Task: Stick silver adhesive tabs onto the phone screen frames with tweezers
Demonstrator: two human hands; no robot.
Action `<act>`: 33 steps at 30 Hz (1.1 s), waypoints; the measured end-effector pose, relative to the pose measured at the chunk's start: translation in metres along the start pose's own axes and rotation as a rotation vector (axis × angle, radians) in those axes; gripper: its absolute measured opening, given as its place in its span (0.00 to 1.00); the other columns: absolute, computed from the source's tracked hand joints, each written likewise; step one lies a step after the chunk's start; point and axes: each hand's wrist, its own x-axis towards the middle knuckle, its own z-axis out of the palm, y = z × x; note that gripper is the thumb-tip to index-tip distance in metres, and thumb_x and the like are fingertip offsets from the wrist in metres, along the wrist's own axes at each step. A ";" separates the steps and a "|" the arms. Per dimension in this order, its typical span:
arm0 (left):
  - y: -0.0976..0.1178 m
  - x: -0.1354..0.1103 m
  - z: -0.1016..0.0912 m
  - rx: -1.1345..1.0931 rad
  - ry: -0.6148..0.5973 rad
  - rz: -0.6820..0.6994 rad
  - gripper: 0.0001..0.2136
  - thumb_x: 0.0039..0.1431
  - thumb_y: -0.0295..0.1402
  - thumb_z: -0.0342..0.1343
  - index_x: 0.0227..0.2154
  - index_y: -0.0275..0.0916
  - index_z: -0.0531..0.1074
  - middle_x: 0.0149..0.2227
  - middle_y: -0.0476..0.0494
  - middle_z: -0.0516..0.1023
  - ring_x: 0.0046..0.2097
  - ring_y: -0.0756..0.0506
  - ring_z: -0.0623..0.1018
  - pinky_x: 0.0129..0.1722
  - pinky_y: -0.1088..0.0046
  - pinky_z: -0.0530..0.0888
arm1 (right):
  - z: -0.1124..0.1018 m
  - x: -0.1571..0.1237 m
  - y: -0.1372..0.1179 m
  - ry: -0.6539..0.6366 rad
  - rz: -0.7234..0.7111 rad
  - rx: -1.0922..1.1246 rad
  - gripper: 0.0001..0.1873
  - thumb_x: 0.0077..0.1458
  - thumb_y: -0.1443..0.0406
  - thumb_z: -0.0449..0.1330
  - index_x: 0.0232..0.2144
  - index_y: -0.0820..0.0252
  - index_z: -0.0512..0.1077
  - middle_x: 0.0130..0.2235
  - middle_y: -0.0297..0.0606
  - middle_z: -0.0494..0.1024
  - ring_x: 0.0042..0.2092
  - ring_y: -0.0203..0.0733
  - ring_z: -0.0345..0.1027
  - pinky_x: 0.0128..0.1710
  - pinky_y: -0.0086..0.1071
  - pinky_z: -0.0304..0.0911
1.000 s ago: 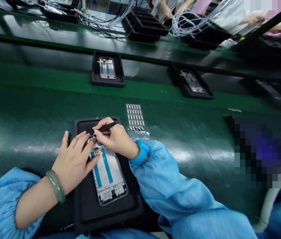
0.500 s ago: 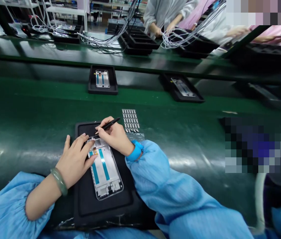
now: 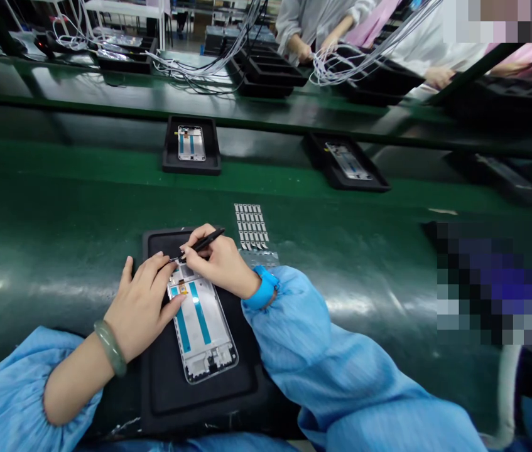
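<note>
While the left hand [image 3: 138, 307], spread flat, rests on the top end of a phone frame [image 3: 202, 333], the right hand [image 3: 213, 260] pinches a slim black tool [image 3: 204, 242], its tip at that same end. The frame's long axis points away from the person, along the middle of a black tray [image 3: 162, 402] near the counter's [image 3: 34, 251] front edge.

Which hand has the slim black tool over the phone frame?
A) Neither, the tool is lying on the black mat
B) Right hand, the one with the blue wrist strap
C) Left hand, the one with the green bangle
B. The right hand pinches the slim black tool above the top of the phone frame, with the blue wrist strap on that wrist.
</note>
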 end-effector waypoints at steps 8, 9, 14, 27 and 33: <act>0.001 0.000 -0.001 -0.005 0.022 0.021 0.20 0.61 0.41 0.45 0.52 0.35 0.61 0.54 0.32 0.66 0.57 0.38 0.63 0.56 0.46 0.56 | -0.001 -0.001 0.002 0.017 0.010 0.041 0.04 0.50 0.68 0.56 0.31 0.59 0.63 0.30 0.32 0.71 0.30 0.34 0.70 0.29 0.26 0.68; 0.001 0.000 -0.001 -0.009 0.025 0.023 0.20 0.61 0.41 0.45 0.52 0.35 0.61 0.54 0.32 0.66 0.57 0.38 0.63 0.56 0.46 0.56 | -0.001 -0.002 0.002 0.019 0.014 0.046 0.04 0.51 0.68 0.56 0.31 0.59 0.63 0.31 0.33 0.71 0.30 0.34 0.71 0.29 0.26 0.68; 0.002 0.000 -0.002 -0.020 0.032 0.022 0.20 0.61 0.40 0.46 0.52 0.35 0.62 0.53 0.32 0.66 0.57 0.37 0.64 0.56 0.46 0.56 | -0.001 -0.002 0.000 0.026 -0.015 0.001 0.04 0.51 0.68 0.56 0.31 0.58 0.63 0.31 0.33 0.72 0.31 0.34 0.71 0.29 0.27 0.68; 0.003 0.000 -0.003 -0.013 0.008 0.013 0.21 0.61 0.40 0.46 0.53 0.34 0.60 0.55 0.33 0.65 0.58 0.38 0.63 0.56 0.46 0.56 | -0.001 -0.002 -0.001 0.032 -0.062 -0.032 0.04 0.50 0.70 0.56 0.30 0.59 0.64 0.30 0.32 0.71 0.29 0.33 0.70 0.29 0.26 0.67; 0.003 0.000 -0.003 0.002 -0.003 0.013 0.21 0.61 0.41 0.45 0.53 0.34 0.60 0.55 0.33 0.65 0.58 0.38 0.62 0.56 0.47 0.56 | -0.001 -0.003 -0.002 0.035 -0.043 0.020 0.03 0.53 0.68 0.55 0.32 0.59 0.63 0.32 0.34 0.72 0.31 0.34 0.71 0.28 0.25 0.67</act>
